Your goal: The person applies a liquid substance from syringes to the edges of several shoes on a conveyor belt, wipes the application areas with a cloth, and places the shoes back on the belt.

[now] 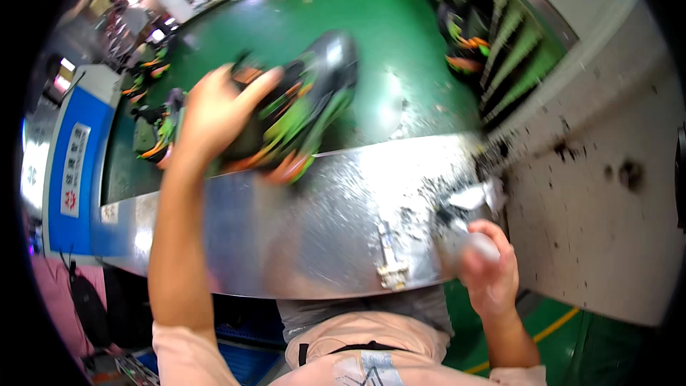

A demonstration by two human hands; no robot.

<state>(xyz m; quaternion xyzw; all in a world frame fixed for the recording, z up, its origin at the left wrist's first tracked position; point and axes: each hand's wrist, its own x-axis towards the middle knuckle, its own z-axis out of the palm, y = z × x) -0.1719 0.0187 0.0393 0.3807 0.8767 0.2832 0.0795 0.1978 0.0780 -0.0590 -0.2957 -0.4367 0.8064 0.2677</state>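
My left hand grips a black, green and orange sneaker by its opening. The shoe is tilted above the far edge of the metal ledge, its dark toe pointing away from me, and it is smeared by motion. At the right end of the ledge my right hand is closed round a small whitish rounded thing, too blurred to name. Just beyond that hand lies a crumpled white piece amid black smudges. Nearer me on the ledge is a small tool with a pale, dirty end.
Beyond the ledge runs a green conveyor belt. Similar shoes stand at its left and in front of a slatted green curtain, where one shoe sits. A stained pale machine panel borders the right; a blue panel stands left.
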